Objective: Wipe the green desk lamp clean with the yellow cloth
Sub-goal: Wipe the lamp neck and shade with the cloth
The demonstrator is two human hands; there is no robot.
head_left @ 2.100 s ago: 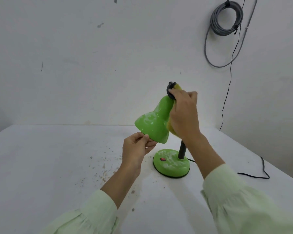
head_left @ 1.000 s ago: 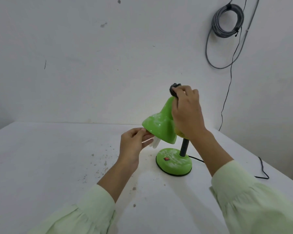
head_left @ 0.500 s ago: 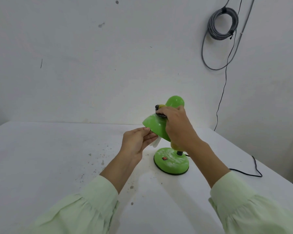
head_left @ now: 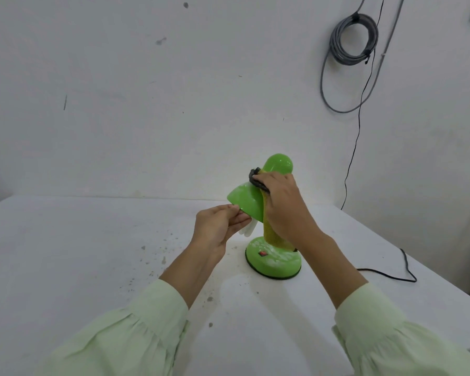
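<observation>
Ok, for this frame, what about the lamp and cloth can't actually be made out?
All in the head view:
- Lamp neck: hidden behind the yellow cloth and right hand.
- Cloth's full extent: partly covered by the right hand.
- Inside of the lamp shade: faces away; only white bulb tips show beside the left hand.
- Red switch on the base: too small to read its position.
- Cord: its far end runs past the table edge.

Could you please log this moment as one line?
left hand: steadies green lamp shade rim | right hand: presses yellow cloth on shade | round base: smeared
</observation>
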